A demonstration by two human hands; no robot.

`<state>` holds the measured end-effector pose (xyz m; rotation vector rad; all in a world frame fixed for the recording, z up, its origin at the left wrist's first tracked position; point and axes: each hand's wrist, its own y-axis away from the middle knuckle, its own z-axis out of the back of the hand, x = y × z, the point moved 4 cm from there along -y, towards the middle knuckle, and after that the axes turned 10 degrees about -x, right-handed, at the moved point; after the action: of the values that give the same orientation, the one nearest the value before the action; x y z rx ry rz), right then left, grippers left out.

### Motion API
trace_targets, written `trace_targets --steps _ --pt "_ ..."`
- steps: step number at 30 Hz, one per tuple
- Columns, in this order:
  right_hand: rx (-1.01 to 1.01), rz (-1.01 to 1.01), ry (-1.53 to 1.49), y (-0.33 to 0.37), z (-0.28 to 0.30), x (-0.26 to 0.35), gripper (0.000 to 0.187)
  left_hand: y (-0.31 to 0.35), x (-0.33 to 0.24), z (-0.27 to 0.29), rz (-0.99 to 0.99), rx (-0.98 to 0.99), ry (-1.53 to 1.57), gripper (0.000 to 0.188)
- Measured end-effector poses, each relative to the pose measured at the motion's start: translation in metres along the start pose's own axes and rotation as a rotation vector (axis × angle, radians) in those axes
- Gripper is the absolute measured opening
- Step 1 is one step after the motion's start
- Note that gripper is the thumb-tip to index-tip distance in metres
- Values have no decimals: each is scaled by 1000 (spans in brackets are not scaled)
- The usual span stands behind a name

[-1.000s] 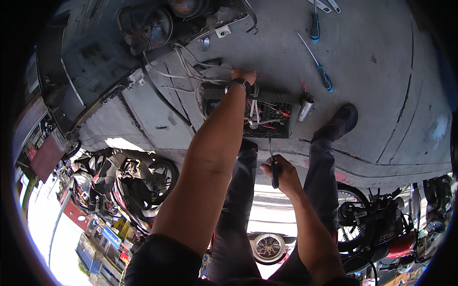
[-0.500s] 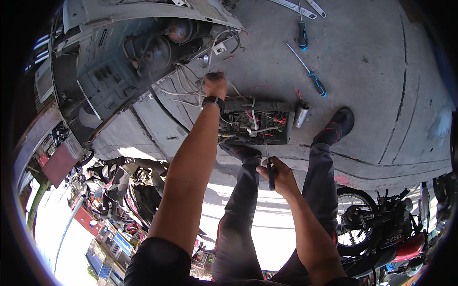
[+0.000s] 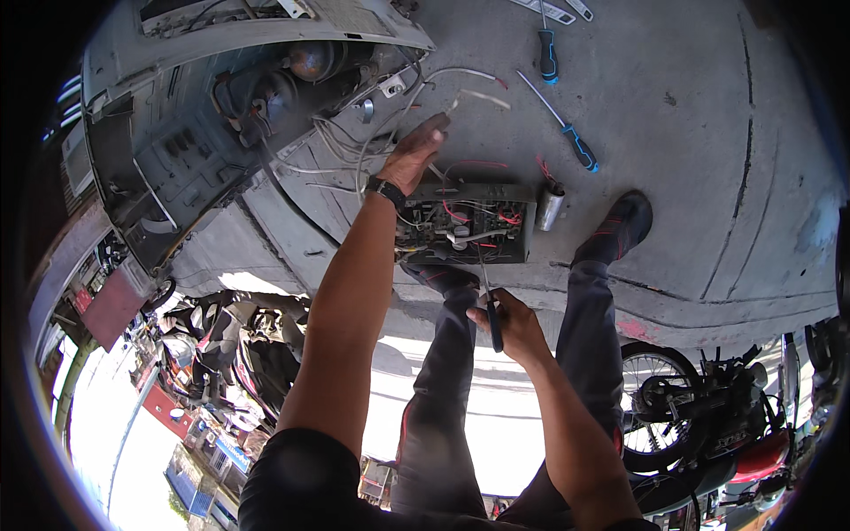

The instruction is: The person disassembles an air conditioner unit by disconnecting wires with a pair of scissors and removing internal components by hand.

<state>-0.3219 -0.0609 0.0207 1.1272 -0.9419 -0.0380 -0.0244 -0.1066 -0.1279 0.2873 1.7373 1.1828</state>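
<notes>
My left hand (image 3: 414, 157), with a dark wristwatch (image 3: 387, 189) on its wrist, reaches over loose grey-white cables (image 3: 359, 152). Its fingers stretch out flat beside the cables, and I see nothing gripped in it. Just below lies a dark, shallow metal box (image 3: 529, 232) of electrical parts with red and white wires. In my right hand (image 3: 513, 324) is a screwdriver (image 3: 493, 320) with a dark handle; the fingers close round it, and its shaft points at the box's near edge. A silver cylinder with red leads (image 3: 551, 209) stands beside the box's right end.
At the left is an opened grey metal cabinet (image 3: 177, 159) with a round compressor-like tank (image 3: 273, 96) inside. Two blue-and-black screwdrivers (image 3: 580, 149) lie on the concrete floor (image 3: 673, 150). My shoe (image 3: 627, 228) is right of the cylinder. A motorcycle (image 3: 699, 411) stands behind at the lower right.
My left hand has moved slightly right and its fingers have straightened out. A cable end now lies farther right on the floor. The right hand keeps its screwdriver at the box.
</notes>
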Motion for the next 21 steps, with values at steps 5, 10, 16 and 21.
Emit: trace_targets --steps 5,10,16,21 --pt "7 -28 68 0 4 5 44 32 32 13 -108 499 -1786 108" --pt "339 -116 560 15 -16 -13 60 49 50 45 -361 314 -1549 47" --pt "833 45 815 60 -30 -30 57 97 -39 -18 -474 194 -1217 41" --pt "1036 7 827 66 -18 -11 59 89 -89 -124 -513 -151 -716 37"
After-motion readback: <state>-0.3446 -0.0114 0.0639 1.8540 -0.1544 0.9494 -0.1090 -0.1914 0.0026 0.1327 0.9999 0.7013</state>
